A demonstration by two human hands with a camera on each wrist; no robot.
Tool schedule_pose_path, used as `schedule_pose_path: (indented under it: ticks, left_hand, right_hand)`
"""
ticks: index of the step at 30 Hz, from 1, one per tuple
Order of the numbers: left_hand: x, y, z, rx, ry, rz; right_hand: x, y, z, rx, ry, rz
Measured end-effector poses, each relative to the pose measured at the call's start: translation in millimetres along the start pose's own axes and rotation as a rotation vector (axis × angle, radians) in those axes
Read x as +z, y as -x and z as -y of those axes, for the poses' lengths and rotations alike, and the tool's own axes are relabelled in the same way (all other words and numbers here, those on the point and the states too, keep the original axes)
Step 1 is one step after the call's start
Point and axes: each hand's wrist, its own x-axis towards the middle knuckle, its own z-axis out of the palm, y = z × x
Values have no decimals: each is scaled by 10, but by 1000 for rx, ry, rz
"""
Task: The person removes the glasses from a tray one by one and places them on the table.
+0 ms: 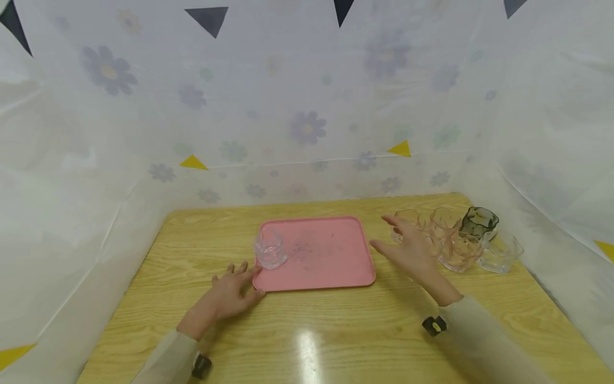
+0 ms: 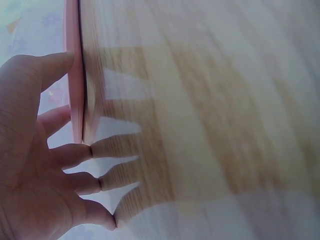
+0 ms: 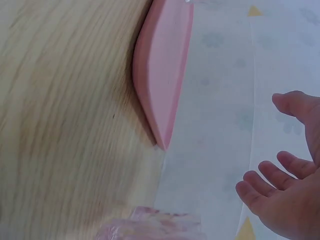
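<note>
A pink tray lies on the wooden table, with a clear glass cup upright on its left side. My left hand is at the tray's near left corner, thumb and forefinger touching the rim while the other fingertips rest on the table. Raised over the table to the right of the tray, my right hand has its fingers spread and holds nothing. In the right wrist view that hand is apart from the tray. Behind it in the head view stands a pinkish glass cup.
Several cups stand together at the table's right: pinkish glass cups, a dark grey one and a clear one. White flower-printed sheeting encloses the table's back and both sides.
</note>
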Motion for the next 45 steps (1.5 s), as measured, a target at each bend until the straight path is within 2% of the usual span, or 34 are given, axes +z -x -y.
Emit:
schedule_pose_path:
  ticks: [7, 18, 25, 30, 45]
  left_hand:
    - [-1, -9, 6, -7, 1, 8]
    - [23, -24, 21, -7, 2, 9]
    - [19, -18, 14, -8, 6, 3]
    - [24, -20, 25, -6, 2, -2]
    - [4, -19, 30, -11, 11, 10]
  right_hand:
    - [307, -160, 273, -72, -77, 76]
    - [831, -316, 572, -218, -119, 166]
    - [1101, -408, 712, -167, -167, 276]
    - [1268, -457, 808, -162, -206, 334]
    - [1755, -618, 891, -119, -230, 441]
